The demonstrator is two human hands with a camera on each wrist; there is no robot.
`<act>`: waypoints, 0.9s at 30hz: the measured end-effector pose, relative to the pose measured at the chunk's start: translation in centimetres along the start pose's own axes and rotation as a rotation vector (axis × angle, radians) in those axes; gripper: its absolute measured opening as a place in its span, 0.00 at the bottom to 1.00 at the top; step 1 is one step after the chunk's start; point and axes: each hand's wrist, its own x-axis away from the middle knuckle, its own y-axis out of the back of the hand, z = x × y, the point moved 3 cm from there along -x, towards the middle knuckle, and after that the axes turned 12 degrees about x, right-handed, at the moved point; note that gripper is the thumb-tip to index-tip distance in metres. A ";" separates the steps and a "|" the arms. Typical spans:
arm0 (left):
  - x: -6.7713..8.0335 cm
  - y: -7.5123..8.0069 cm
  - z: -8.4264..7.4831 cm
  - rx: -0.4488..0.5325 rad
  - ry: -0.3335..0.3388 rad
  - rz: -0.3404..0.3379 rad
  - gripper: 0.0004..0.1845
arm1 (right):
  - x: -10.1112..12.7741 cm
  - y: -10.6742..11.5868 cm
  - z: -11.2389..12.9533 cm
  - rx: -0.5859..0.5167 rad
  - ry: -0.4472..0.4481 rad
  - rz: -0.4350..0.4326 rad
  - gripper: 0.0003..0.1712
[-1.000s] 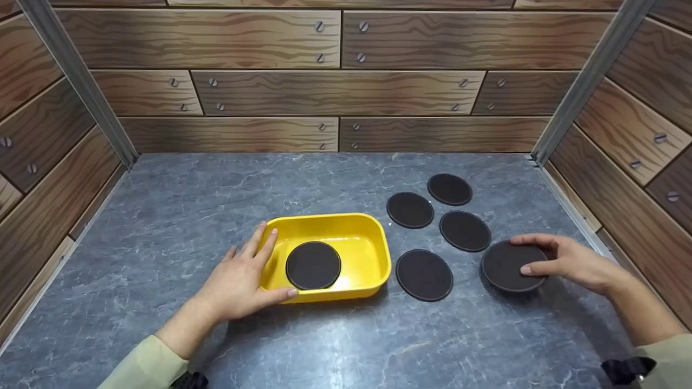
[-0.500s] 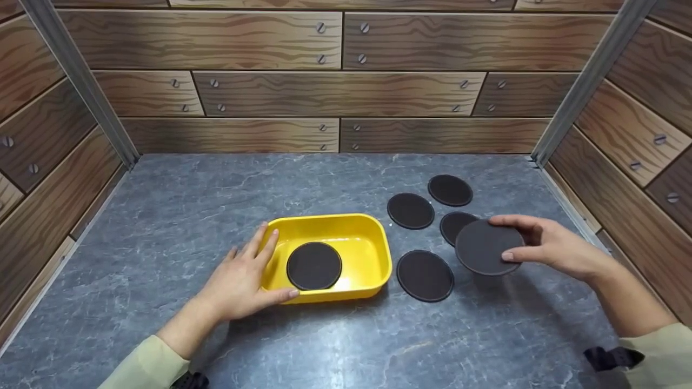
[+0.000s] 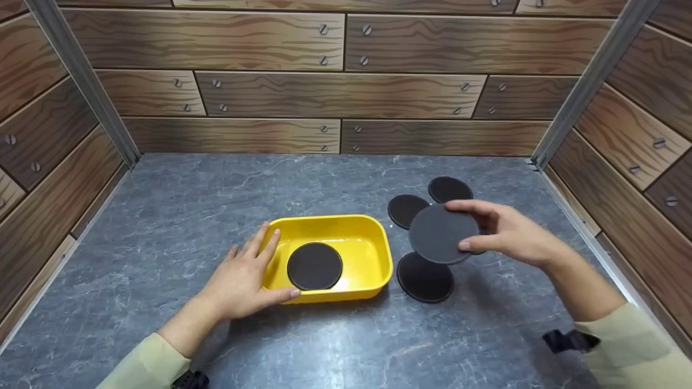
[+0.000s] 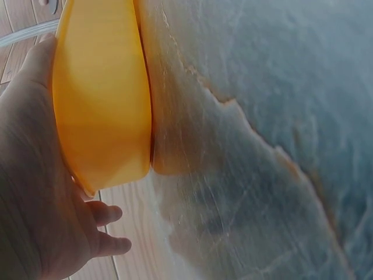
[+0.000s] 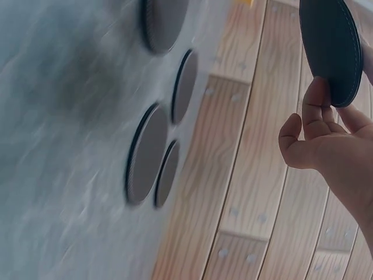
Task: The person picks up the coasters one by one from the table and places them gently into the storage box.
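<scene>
Carrying lifted coaster [image 3: 439, 233] closer to yellow tray [image 3: 378, 246], right hand [image 3: 508, 232].

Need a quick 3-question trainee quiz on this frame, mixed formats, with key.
1. True or false: the right hand holds a dark disc clear of the table.
2. Which does the left hand touch? A) a disc on the table B) the yellow tray C) the wall
3. Fill in: the number of discs lying inside the tray is ___.

Key:
1. True. The disc is pinched between thumb and fingers, above the discs on the table.
2. B. The hand rests against the tray's left end.
3. One. A single disc lies flat on the tray floor.
</scene>
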 end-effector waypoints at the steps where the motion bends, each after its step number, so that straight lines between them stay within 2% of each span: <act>1: 0.0 0.0 0.0 -0.003 0.001 0.000 0.68 | -0.4 -0.3 0.4 0.000 0.001 0.005 0.40; 12: 0.0 0.0 0.0 -0.016 0.005 -0.003 0.68 | -4.6 -3.9 3.8 -0.018 0.070 0.023 0.40; 18: 0.0 0.0 0.0 -0.015 0.001 -0.005 0.68 | -6.8 -6.5 5.3 -0.025 0.106 0.036 0.42; 27: 0.0 0.0 -0.1 -0.006 -0.005 -0.006 0.67 | -10.0 -11.2 5.7 0.025 0.119 0.054 0.42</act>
